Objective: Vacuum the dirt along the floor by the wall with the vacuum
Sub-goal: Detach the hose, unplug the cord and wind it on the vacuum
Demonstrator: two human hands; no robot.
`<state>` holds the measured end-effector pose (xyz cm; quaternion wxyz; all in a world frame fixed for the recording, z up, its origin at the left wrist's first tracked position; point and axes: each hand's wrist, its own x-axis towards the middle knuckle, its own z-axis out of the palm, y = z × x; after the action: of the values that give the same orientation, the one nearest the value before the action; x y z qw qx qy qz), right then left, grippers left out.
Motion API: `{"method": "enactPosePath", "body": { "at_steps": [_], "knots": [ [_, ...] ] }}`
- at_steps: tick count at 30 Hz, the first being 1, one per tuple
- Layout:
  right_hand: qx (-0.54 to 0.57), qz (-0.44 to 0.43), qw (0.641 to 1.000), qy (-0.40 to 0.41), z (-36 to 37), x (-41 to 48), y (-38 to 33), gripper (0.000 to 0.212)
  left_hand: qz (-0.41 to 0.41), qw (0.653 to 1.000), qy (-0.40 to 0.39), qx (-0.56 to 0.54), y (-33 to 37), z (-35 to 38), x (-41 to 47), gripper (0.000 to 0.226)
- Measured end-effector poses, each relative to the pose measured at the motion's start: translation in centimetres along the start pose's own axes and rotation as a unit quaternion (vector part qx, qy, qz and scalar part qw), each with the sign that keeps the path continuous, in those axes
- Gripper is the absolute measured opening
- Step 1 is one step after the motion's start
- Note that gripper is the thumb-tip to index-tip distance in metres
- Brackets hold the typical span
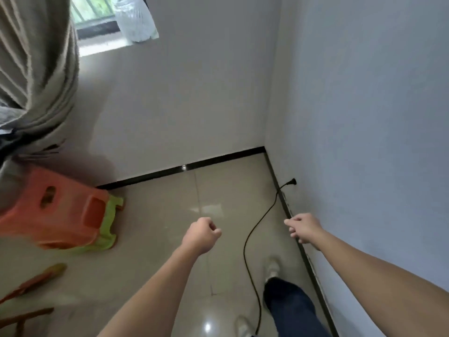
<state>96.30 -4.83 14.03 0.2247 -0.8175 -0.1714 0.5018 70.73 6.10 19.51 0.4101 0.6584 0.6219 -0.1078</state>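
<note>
Only left hand (202, 235), right hand (305, 227), one cord (244, 249).

We face a corner where the far wall (182, 105) ahead meets the side wall (364, 117) on our right. On the floor (170, 215), a cord (245, 244) runs from between our shoes toward the corner, and its plug (290, 183) lies at the foot of the side wall. To the left, stacked stools (60, 210) sit near the far wall, below a curtain (36, 69). A window (97, 23) lies beyond the curtain.
</note>
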Motion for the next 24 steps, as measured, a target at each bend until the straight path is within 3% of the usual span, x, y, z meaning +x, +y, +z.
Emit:
{"method": "enactPosePath", "body": {
  "at_steps": [12,16,20,24],
  "knots": [
    [0.133,0.157,0.978,0.013,-1.6,23.3,-7.8,0.037,-0.008,0.998,-0.068,0.003,11.3,-0.7,23.4,0.008],
    [0.170,0.195,0.965,0.031,0.3,29.0,-9.0,0.025,-0.017,0.995,-0.099,-0.001,12.2,-1.2,29.8,0.007],
    [0.221,0.247,0.937,0.109,2.7,36.2,-8.0,0.017,-0.007,0.994,-0.112,-0.011,12.1,0.3,38.3,0.008],
    [0.306,0.307,0.873,0.224,4.8,43.1,-4.8,0.024,0.006,0.987,-0.159,0.019,9.4,3.1,46.0,0.009]
  ]
}}
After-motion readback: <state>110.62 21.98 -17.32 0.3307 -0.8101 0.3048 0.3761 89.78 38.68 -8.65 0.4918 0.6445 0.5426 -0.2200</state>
